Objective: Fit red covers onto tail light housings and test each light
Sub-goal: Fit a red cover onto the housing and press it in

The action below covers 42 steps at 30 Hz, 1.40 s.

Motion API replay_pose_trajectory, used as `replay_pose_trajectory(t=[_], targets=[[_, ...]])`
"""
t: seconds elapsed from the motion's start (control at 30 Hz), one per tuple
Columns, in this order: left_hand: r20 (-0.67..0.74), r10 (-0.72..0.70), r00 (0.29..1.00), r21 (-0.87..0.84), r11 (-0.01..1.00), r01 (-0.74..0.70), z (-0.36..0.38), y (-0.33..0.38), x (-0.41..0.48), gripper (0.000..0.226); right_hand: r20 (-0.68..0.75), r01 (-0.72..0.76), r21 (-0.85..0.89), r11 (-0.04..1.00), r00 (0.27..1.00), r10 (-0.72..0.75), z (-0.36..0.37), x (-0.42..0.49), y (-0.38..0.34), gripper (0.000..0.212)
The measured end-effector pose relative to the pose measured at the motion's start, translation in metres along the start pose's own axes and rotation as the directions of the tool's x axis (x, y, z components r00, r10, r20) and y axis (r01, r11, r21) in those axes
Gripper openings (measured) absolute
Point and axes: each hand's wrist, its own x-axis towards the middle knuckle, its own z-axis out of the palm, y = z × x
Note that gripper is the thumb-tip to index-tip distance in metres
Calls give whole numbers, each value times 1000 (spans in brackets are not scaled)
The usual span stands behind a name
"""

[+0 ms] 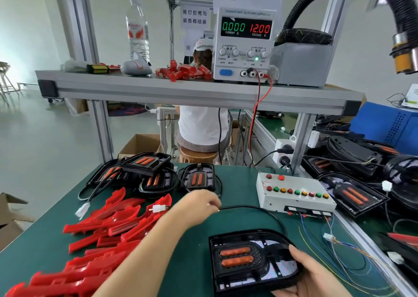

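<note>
Green-matted desk (199, 251) has the black oval tail light housing (253, 260) near the front edge, right hand (312, 276) gripping its right end, left hand (199, 202) pinching its thin black cable (248, 208), red plastic covers (108, 224) piled left.

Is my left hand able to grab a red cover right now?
Probably not yet: the left hand seems to pinch the black cable, though the red covers lie unobstructed beside it.

Bright even indoor light, strong daylight glare at the far left, soft faint shadows on the bench (199, 247), wide-angle bending at the edges, left hand (199, 202) motion-blurred
</note>
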Motion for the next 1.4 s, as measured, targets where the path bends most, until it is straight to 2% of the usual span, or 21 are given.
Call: replay_pose_trajectory(t=[0.07, 0.17, 0.23, 0.3, 0.5, 0.6, 0.7, 0.8, 0.97, 1.03, 1.13, 1.2, 1.27, 1.3, 1.33, 1.4], targets=[[-75, -158, 985, 93, 982, 165, -25, -24, -7, 10, 53, -32, 75, 997, 998, 28, 2, -2, 0, 33], [-135, -452, 882, 379, 799, 467, -56, -59, -22, 25, 76, -76, 104, 992, 995, 68, 0, 0, 3, 34], [-83, -589, 804, 445, 700, 559, -62, -74, -32, 28, 82, -111, 86, 990, 991, 104, 0, 1, 2, 34], [-29, -631, 775, 462, 679, 570, -57, -83, -37, 35, 107, -146, 86, 986, 985, 136, -1, 2, 3, 36], [-50, -506, 861, 381, 787, 485, -44, -96, -41, 24, 92, -158, 54, 986, 984, 152, -3, 7, 4, 44], [-77, -458, 886, 430, 786, 444, -47, -97, -45, 15, 80, -167, 44, 985, 983, 163, -6, 8, 5, 47], [-144, -427, 893, 448, 776, 444, -49, -97, -49, 18, 70, -157, 25, 987, 985, 155, -8, 10, 7, 47], [-185, -409, 894, 408, 795, 448, -54, -97, -55, 2, 69, -141, 6, 990, 988, 140, -10, 11, 8, 44], [-10, -497, 868, 448, 773, 448, -65, -101, -63, 19, 54, -87, -72, 994, 994, 91, -14, 12, 11, 46], [66, -526, 848, 470, 766, 439, -70, -100, -65, 35, 71, -71, -100, 992, 994, 79, -15, 13, 11, 46], [101, -561, 822, 385, 784, 487, -77, -99, -68, 48, 89, -56, -96, 994, 994, 64, -18, 14, 11, 44], [-27, -528, 849, 352, 789, 503, -83, -100, -71, 40, 91, -47, -94, 994, 994, 56, -19, 15, 12, 45], [-261, -460, 849, 308, 794, 525, -87, -94, -75, 30, 92, -44, -92, 995, 994, 53, -20, 16, 13, 48], [-351, -410, 842, 238, 831, 503, -86, -86, -77, 26, 93, -45, -90, 995, 994, 53, -20, 16, 13, 49], [-406, -353, 843, 153, 883, 444, -82, -75, -78, 23, 93, -46, -88, 995, 994, 54, -20, 16, 13, 51], [-418, -235, 878, -4, 966, 257, -65, -42, -77, 17, 92, -47, -83, 995, 994, 55, -20, 17, 13, 53]])
